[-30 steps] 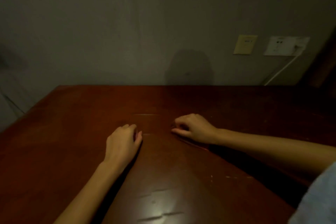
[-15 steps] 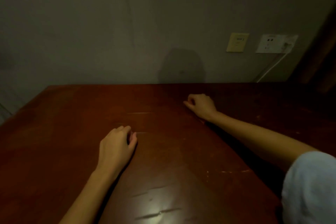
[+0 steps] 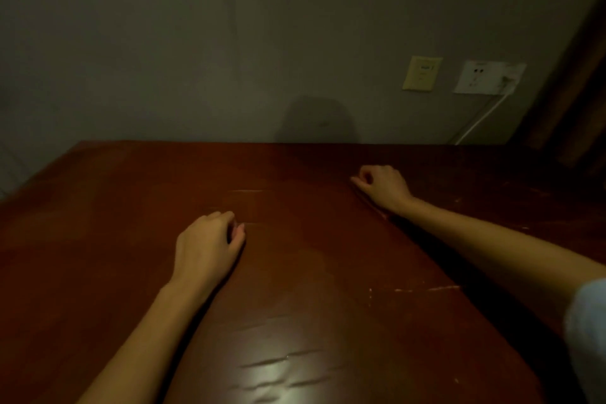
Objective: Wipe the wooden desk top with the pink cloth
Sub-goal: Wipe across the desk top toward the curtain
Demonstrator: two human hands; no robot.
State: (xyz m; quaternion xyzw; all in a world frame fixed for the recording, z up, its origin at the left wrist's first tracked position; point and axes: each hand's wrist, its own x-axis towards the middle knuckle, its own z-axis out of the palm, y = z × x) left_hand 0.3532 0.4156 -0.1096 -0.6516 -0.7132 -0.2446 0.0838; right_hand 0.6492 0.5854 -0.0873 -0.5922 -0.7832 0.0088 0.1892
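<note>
Both grips are resting on the table (image 3: pixel 328 289): your right grip (image 3: pixel 383 188) is pinching the pink cloth (image 3: pixel 372 205), barely showing beneath it, toward the far edge; your left grip (image 3: pixel 205 246) is lying loosely curled.

The surface (image 3: pixel 311 272) is dark reddish-brown wood, glossy and scratched, with a pale glare patch on the near side of the left hand (image 3: pixel 206 243). The pink cloth (image 3: pixel 370 203) shows only as a thin, dim reddish edge lying flat under the right hand (image 3: pixel 383 187).
</note>
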